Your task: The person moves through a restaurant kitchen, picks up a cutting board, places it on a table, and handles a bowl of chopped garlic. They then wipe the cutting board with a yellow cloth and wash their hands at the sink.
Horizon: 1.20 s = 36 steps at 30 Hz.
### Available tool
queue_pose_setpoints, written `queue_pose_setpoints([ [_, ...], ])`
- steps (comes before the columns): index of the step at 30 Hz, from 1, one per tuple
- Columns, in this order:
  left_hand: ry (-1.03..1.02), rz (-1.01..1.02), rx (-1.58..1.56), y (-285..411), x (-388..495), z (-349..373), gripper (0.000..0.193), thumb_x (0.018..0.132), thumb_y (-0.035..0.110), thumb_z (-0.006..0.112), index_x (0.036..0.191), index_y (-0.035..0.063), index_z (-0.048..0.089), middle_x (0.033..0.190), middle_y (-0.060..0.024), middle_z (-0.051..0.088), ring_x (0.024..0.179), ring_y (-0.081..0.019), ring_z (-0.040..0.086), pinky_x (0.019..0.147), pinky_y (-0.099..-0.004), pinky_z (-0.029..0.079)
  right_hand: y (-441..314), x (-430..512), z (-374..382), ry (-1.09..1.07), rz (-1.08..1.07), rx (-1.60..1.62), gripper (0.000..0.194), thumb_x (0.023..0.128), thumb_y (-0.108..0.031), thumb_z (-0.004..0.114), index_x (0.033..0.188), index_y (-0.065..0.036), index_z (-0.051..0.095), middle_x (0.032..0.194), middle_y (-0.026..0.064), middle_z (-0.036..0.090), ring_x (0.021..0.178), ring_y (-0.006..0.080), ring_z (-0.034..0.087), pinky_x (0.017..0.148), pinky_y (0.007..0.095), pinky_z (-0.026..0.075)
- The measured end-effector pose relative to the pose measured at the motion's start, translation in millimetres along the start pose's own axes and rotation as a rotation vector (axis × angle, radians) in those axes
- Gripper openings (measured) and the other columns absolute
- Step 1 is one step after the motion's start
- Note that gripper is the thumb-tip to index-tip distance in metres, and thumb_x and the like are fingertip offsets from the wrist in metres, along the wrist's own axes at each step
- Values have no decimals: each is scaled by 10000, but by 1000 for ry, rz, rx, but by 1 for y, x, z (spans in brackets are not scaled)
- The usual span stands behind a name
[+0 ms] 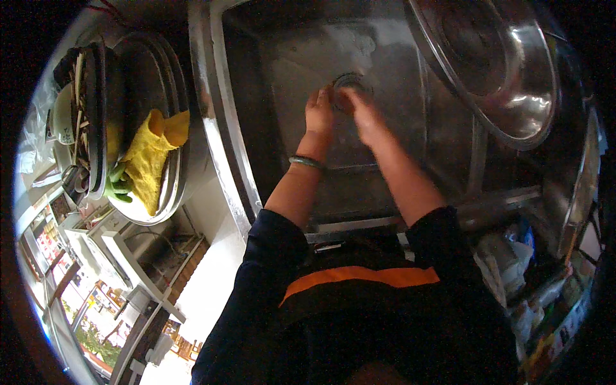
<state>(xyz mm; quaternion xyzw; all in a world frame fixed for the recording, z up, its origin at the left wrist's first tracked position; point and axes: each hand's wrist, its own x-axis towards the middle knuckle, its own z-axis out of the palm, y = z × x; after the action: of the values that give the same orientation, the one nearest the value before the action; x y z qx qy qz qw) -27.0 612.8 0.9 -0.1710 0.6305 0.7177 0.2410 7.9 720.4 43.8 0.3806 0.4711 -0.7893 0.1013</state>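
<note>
Both hands reach down into a deep metal sink (243,159). My left hand (320,113), with a bangle on its wrist, is at the left side of a small round dark object (347,79) near the sink's middle. My right hand (361,108) is at its right side, with blurred fingers over part of it. Whether it is a drain fitting or a loose item, and whether either hand grips it, I cannot tell. A pale patch that may be water or foam (358,41) shows beyond the hands.
A large shiny metal basin (529,96) leans at the upper right. On the left, a yellow cloth (147,159) and something green lie on stacked round basins (180,163), beside a bowl (64,115) and chopsticks (78,91). Plastic bags (512,262) are at the lower right.
</note>
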Motion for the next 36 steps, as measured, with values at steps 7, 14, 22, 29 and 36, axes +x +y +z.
queue_pose_setpoints([
  [7,-175,-206,191,-54,30,-34,329,899,326,449,1032,62,593,1041,-57,602,956,-231,575,868,-378,453,31,65,-88,522,56,-6,344,866,-342,526,992,-27,580,985,131,611,805,277,616,656,370,534],
  [14,-431,-377,-1030,64,-4,32,493,926,494,359,1163,88,505,1039,-116,584,932,-268,564,840,-389,454,-3,37,19,-622,298,1244,314,918,-245,456,1036,15,587,1021,185,620,973,285,587,824,401,485],
  [22,-35,-7,-199,60,-51,59,559,959,472,304,1305,43,401,1200,-169,510,1105,-254,483,940,-351,389,-51,44,57,208,-497,-198,414,920,-376,425,982,1,586,811,116,631,717,258,619,721,415,502],
  [29,-286,95,-184,69,-30,27,540,973,373,326,1348,-14,357,1391,-113,387,1295,-230,325,1081,-320,205,-24,-28,53,5,-72,-49,735,888,-585,398,1411,-81,286,1426,93,325,1272,211,352,1031,320,278],
  [36,-15,357,269,57,-56,53,401,935,281,469,1194,-23,428,1201,-110,503,1115,-230,458,958,-336,354,-22,22,35,286,-517,-494,339,887,-383,462,1040,-99,563,1016,140,590,948,296,559,794,395,449],
])
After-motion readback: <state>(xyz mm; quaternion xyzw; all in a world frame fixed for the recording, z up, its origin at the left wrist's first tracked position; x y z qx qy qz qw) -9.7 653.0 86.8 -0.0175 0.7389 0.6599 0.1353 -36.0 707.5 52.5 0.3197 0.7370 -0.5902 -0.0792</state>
